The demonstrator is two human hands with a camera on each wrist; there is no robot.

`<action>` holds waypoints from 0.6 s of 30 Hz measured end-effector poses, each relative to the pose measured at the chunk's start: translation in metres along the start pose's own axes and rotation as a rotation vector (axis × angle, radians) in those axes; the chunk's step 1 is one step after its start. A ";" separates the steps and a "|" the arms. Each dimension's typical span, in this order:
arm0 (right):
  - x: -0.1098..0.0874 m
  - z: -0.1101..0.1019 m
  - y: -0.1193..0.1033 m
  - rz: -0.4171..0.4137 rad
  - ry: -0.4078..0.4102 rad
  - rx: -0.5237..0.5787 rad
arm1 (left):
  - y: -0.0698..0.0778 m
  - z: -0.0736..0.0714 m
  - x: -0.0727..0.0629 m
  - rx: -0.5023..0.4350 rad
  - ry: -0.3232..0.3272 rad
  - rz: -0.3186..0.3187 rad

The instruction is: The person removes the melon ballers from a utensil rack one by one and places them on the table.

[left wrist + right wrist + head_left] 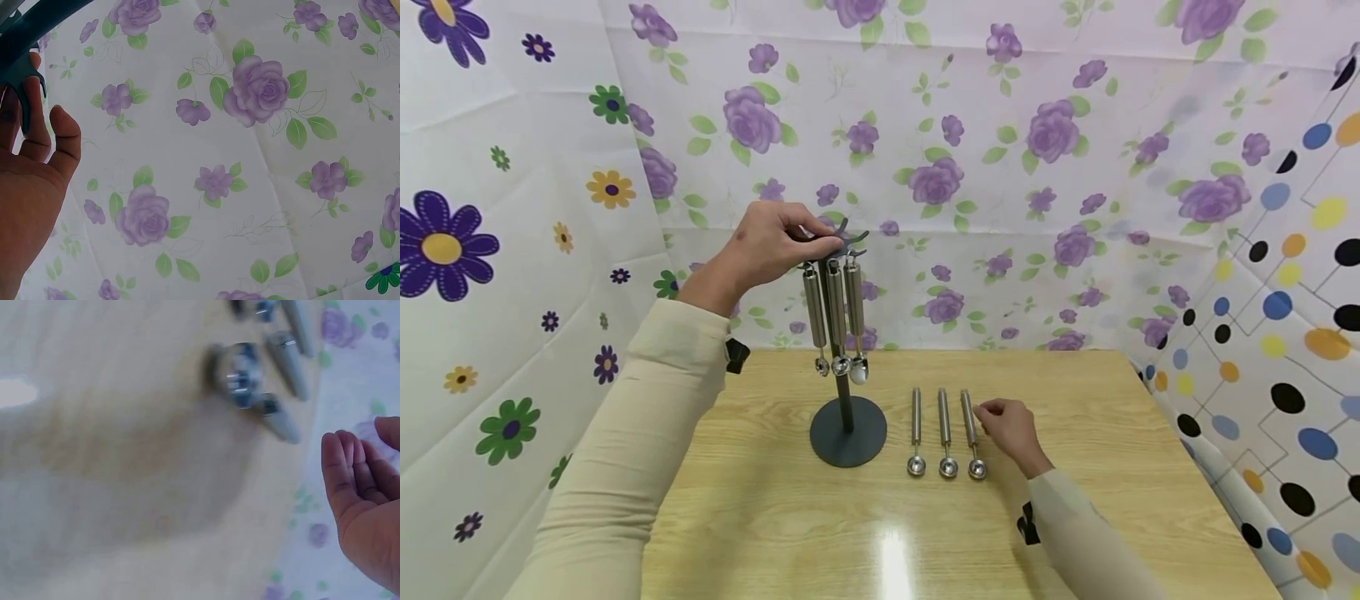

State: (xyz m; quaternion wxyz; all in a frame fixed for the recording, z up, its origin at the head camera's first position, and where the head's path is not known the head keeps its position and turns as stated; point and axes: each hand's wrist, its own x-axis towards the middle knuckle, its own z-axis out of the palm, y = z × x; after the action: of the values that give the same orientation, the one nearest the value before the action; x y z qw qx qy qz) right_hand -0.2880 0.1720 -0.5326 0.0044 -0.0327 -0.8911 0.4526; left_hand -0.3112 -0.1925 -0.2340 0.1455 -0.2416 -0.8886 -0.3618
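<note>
My left hand [775, 237] grips the top of a dark stand [847, 442], beside its curved hooks [854, 243]. In the left wrist view, the fingers of that hand [37, 169] curl about the stand's dark top [15, 69]. Several metal utensils with thick handles and small round ends hang from the hooks, among them a scoop [837, 308]. On the table, three metal scoops lie in a row: left [916, 421], middle [945, 421] and right [968, 419]. My right hand [1013, 435] is beside the right scoop's handle, its fingers loosely bent and holding nothing.
The wooden table [1075, 533] ends at a flowered cloth [970, 283] behind. Another flowered cloth [535, 250] hangs at the left, and a dotted cloth [1277, 275] at the right. Dark wrist straps [1028, 525] show at the sleeves.
</note>
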 end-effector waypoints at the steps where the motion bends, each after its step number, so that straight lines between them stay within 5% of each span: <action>1: 0.000 -0.001 -0.006 -0.021 -0.009 0.013 | 0.000 0.000 0.000 0.004 0.000 0.000; 10: -0.005 -0.015 -0.066 -0.234 -0.078 0.115 | 0.002 0.001 -0.002 -0.027 0.009 0.004; 18: -0.009 -0.018 -0.106 -0.276 -0.093 0.177 | 0.004 0.001 0.000 -0.009 0.006 -0.013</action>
State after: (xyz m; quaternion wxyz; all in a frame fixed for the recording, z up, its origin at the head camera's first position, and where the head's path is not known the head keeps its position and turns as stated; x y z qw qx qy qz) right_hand -0.2842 0.1235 -0.4365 0.0282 0.1116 -0.8432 0.5252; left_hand -0.3089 -0.1895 -0.2327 0.1446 -0.2354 -0.8881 -0.3674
